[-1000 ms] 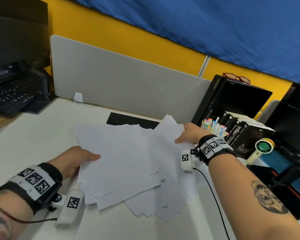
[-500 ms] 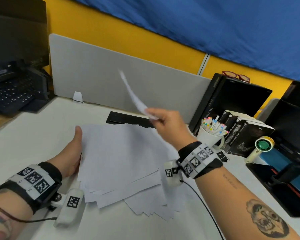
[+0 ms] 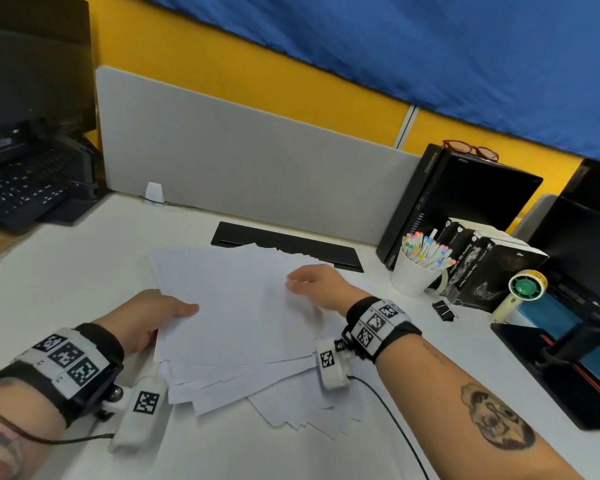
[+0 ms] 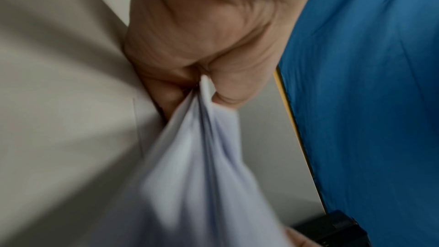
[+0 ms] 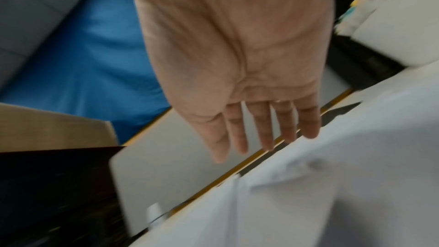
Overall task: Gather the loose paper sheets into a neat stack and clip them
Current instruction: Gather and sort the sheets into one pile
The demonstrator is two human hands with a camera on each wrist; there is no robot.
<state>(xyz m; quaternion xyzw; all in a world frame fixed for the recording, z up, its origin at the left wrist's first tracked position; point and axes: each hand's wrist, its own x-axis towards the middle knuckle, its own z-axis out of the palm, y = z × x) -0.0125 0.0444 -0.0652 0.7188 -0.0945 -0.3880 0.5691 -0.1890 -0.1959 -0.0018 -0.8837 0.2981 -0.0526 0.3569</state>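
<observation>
A fanned pile of white paper sheets (image 3: 243, 317) lies on the white desk (image 3: 66, 271). My left hand (image 3: 160, 318) grips the pile's left edge, thumb on top; the left wrist view shows the sheets (image 4: 197, 157) pinched between thumb and fingers. Over the pile's right side my right hand (image 3: 312, 284) hovers with straight, spread fingers (image 5: 266, 129), holding nothing above the paper (image 5: 332, 185). A black binder clip (image 3: 444, 308) sits on the desk to the right of the pile, by the mug.
A white mug of pens (image 3: 412, 275), black books (image 3: 492, 275) and a small hand fan (image 3: 523, 292) crowd the right side. A black cable slot (image 3: 288, 245) and a grey divider (image 3: 257, 157) lie behind the pile. A keyboard (image 3: 17, 192) sits far left.
My right hand lifted a sheet from the right side, swung it over, and let it go on top of the pile; it now hovers flat. My left hand moved from bracing the edge to gripping it.
</observation>
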